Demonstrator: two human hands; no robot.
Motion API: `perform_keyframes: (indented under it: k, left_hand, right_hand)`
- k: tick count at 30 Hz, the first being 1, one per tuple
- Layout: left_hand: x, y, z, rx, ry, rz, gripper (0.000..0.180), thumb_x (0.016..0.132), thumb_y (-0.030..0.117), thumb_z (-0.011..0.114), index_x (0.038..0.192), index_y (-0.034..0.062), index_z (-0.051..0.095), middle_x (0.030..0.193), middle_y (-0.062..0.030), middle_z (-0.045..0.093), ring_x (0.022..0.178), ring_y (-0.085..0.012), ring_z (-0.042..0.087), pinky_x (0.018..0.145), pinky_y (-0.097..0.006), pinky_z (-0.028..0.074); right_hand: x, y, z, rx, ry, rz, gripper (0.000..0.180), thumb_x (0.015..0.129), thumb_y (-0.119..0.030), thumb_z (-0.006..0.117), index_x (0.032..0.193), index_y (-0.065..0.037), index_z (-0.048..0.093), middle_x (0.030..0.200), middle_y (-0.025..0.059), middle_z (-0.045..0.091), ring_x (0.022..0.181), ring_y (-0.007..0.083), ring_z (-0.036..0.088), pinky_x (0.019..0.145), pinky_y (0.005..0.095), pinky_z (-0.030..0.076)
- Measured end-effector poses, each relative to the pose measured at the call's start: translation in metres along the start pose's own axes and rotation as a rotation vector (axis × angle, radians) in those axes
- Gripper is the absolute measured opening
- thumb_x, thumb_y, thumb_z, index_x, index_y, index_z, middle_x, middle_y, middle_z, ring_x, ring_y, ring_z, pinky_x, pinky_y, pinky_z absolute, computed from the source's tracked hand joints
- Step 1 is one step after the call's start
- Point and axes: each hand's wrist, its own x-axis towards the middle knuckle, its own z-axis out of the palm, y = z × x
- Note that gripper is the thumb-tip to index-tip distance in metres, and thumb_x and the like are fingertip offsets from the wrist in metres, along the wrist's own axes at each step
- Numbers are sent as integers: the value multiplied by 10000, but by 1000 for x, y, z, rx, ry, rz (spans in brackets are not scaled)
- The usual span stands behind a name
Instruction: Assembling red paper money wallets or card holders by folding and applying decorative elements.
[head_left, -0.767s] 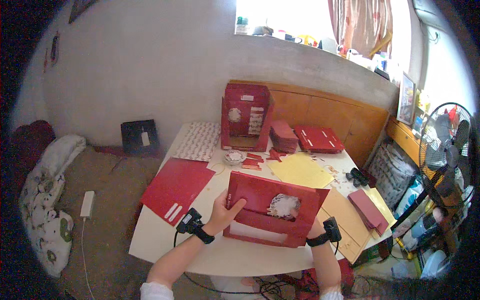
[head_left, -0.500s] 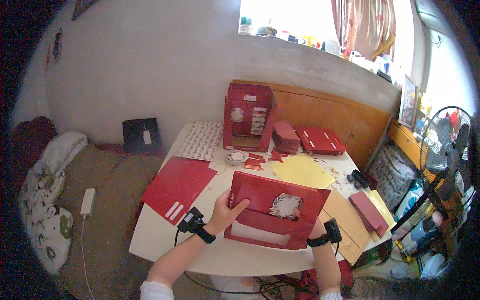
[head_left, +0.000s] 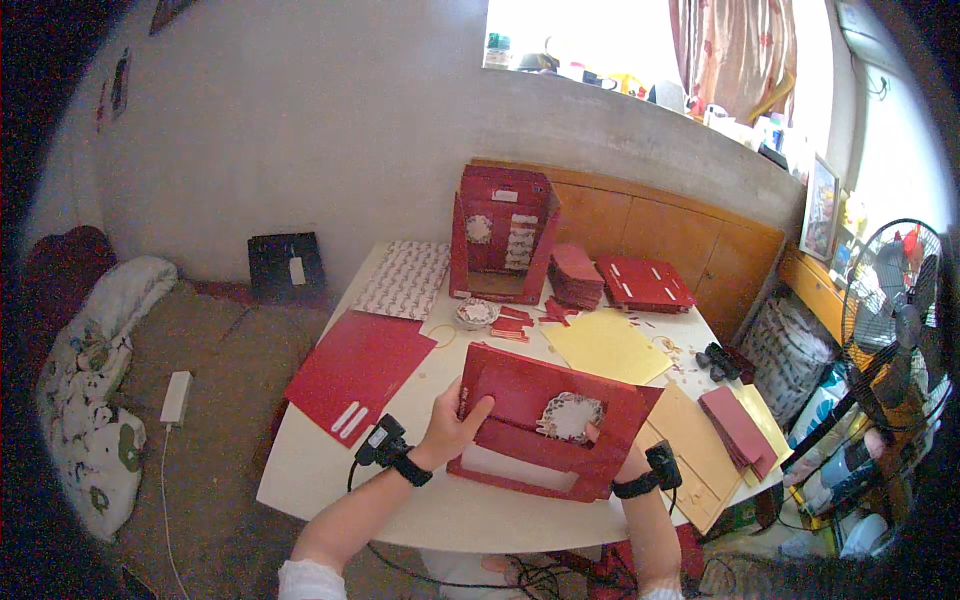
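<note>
Above the front of the table I hold a dark red card panel, tilted up toward me. It has a long rectangular window low down and a white round shape with a scalloped, patterned rim. My left hand is closed on its left edge, thumb on the front and fingers behind. My right hand is at its right side, mostly hidden behind the panel; a fingertip shows by the white shape. A larger red sheet with two white strips lies to the left of my left hand.
A red box-like stand rises at the back. Beside it are stacked pink-red cards and red panels. Yellow sheets, tan board and dark red cards lie to the right. A black fan stands beyond.
My right fingertip now shows more clearly at the white shape's lower right edge. The panel's right side has turned slightly; the left hand keeps its hold. The whole view has shifted a little.
</note>
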Motion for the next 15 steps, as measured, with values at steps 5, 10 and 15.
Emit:
perform_keyframes:
  k: [5, 10, 15]
  left_hand:
    - [0, 4, 0, 60, 8, 45, 299, 810, 109, 537, 1057, -29, 441, 843, -42, 573, 708, -50, 508, 599, -202, 422]
    - [-1, 10, 1, 62, 10, 68, 293, 812, 106, 530, 1054, -30, 433, 841, -43, 572, 712, -54, 511, 598, -204, 425]
    - [-2, 10, 0, 52, 7, 85, 314, 826, 123, 515, 1079, -39, 423, 876, -64, 580, 757, -73, 525, 642, -226, 437]
  right_hand:
    - [-1, 0, 1, -37, 12, -14, 262, 810, -130, 530, 1058, -64, 474, 989, 27, 538, 889, 170, 524, 813, 303, 418]
    - [2, -4, 5, -74, 27, -26, 264, 810, -130, 529, 1060, -65, 474, 991, 27, 537, 890, 171, 524, 815, 304, 417]
    - [2, -5, 7, -113, 33, -37, 266, 811, -130, 529, 1063, -66, 473, 994, 27, 536, 891, 172, 524, 817, 305, 417]
